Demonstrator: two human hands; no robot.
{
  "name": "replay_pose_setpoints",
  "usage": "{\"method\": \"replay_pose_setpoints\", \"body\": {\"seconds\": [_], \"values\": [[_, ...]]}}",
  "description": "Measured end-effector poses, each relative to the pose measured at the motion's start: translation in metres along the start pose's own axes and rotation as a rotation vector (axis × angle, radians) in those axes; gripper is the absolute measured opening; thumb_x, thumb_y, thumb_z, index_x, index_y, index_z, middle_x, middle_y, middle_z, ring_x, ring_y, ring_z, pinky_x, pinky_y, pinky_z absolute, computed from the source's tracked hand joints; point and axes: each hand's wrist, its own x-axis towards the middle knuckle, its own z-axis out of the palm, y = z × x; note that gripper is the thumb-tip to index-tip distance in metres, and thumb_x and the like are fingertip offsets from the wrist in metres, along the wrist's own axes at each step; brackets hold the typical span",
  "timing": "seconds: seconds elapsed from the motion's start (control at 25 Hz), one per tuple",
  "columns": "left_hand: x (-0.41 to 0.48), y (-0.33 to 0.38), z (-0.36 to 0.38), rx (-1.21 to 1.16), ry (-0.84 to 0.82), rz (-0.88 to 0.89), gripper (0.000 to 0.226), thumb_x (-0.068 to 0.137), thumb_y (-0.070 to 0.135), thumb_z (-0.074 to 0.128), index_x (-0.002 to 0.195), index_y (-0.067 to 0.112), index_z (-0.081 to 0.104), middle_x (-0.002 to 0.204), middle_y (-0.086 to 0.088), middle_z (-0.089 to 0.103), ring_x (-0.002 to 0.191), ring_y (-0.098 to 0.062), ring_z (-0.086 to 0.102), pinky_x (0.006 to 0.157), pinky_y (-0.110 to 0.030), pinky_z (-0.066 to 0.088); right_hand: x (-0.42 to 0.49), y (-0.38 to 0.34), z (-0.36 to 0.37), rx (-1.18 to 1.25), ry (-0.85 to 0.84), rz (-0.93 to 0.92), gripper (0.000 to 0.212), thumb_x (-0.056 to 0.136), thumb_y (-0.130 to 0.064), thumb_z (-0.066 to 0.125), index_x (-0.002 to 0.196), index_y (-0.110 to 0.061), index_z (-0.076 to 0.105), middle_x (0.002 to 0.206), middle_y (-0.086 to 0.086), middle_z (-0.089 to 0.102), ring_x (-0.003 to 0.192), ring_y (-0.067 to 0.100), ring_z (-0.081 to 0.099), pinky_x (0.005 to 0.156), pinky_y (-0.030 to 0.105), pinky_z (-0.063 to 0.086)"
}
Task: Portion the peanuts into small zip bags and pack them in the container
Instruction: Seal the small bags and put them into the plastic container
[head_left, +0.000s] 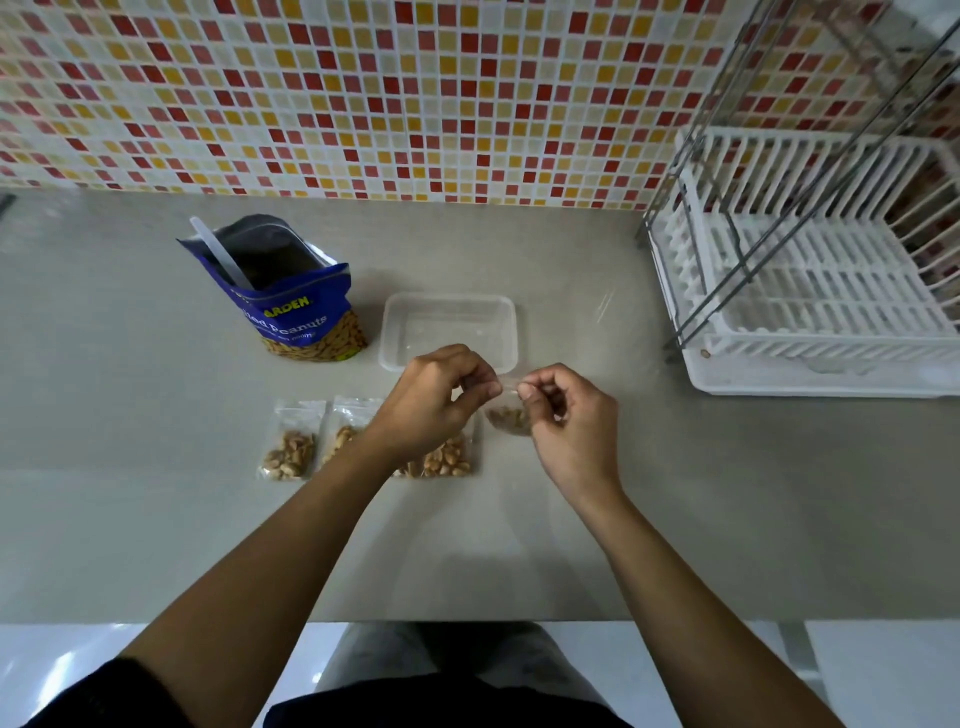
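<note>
A small clear zip bag with peanuts in its bottom hangs above the counter. My left hand pinches its top edge on the left and my right hand pinches it on the right. Three filled zip bags lie in a row below: one at the left, a second partly under my left forearm, a third under my left hand. A clear plastic container sits just behind my hands, with nothing visible in it. The blue peanut bag stands open at the back left with a white scoop inside.
A white dish rack with a metal frame fills the right side of the grey counter. A tiled wall runs along the back. The counter's front edge lies close to my body.
</note>
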Motion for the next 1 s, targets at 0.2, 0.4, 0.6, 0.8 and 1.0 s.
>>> {"method": "replay_pose_setpoints", "body": {"seconds": [0.2, 0.4, 0.6, 0.8, 1.0], "values": [[-0.003, -0.005, -0.013, 0.003, -0.009, -0.015, 0.009, 0.085, 0.019, 0.065, 0.084, 0.011, 0.067, 0.078, 0.006, 0.058, 0.068, 0.002, 0.051, 0.064, -0.003, 0.037, 0.001, -0.004, -0.004, 0.044, 0.005, 0.015, 0.015, 0.082, -0.007, 0.066, 0.077, -0.021, 0.064, 0.066, -0.02, 0.06, 0.064, -0.002, 0.059, 0.055, 0.008, 0.042], [-0.012, -0.012, -0.009, -0.293, 0.01, -0.282, 0.007, 0.079, 0.025, 0.07, 0.076, 0.023, 0.064, 0.078, 0.003, 0.065, 0.073, -0.011, 0.06, 0.066, -0.019, 0.047, 0.004, 0.0, -0.004, 0.184, -0.155, 0.196, 0.023, 0.085, -0.014, 0.065, 0.072, -0.032, 0.059, 0.07, -0.01, 0.065, 0.066, 0.001, 0.062, 0.06, 0.015, 0.049], [-0.027, -0.051, 0.02, 0.161, -0.063, -0.149, 0.019, 0.083, 0.009, 0.065, 0.101, 0.006, 0.07, 0.099, -0.01, 0.072, 0.091, -0.026, 0.063, 0.08, -0.025, 0.047, 0.009, 0.045, 0.013, 0.26, -0.303, 0.545, 0.018, 0.086, -0.01, 0.063, 0.073, -0.021, 0.063, 0.07, 0.0, 0.065, 0.061, 0.013, 0.063, 0.06, 0.022, 0.051], [-0.026, -0.068, 0.043, 0.556, -0.235, -0.186, 0.031, 0.09, 0.013, 0.05, 0.12, 0.01, 0.057, 0.12, -0.008, 0.063, 0.108, -0.032, 0.051, 0.088, -0.043, 0.046, 0.017, 0.071, 0.038, 0.218, -0.28, 0.653, 0.018, 0.088, -0.009, 0.061, 0.072, -0.017, 0.059, 0.073, 0.005, 0.062, 0.052, 0.004, 0.061, 0.055, 0.019, 0.053], [-0.022, -0.067, 0.049, 0.687, -0.24, -0.253, 0.032, 0.094, 0.018, 0.048, 0.126, 0.017, 0.051, 0.123, -0.005, 0.057, 0.115, -0.026, 0.046, 0.092, -0.041, 0.039, 0.021, 0.077, 0.044, -0.262, -0.27, 0.336, 0.01, 0.085, -0.013, 0.06, 0.09, -0.008, 0.067, 0.09, 0.01, 0.072, 0.083, 0.025, 0.066, 0.076, 0.028, 0.048]]}}
